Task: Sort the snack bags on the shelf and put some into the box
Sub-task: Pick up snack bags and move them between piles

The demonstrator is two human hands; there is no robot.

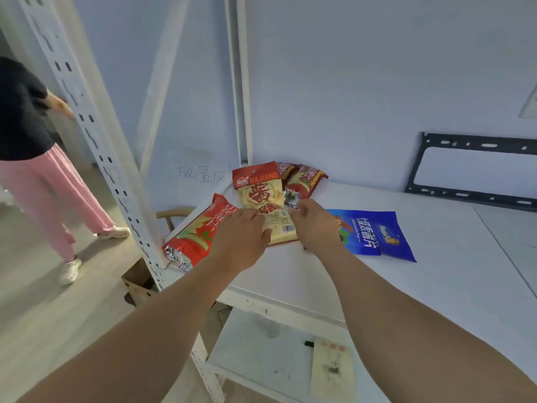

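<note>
Holding cream-yellow plastic snack bag with red top (263,199) at its lower edge, on white shelf board (406,251). Left hand (241,237) and right hand (315,225) both closed on it, probably to straighten it. Red foil bag (197,237) just left, blue bag (374,234) just right. Box partly visible below shelf corner (139,283), I think.

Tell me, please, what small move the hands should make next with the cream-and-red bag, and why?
Probably lift the cream-and-red bag clear of the pile. Both the left hand and right hand already pinch its lower edge, and it leans on the red bags behind, so raising it should free it without dragging the blue bag.
</note>
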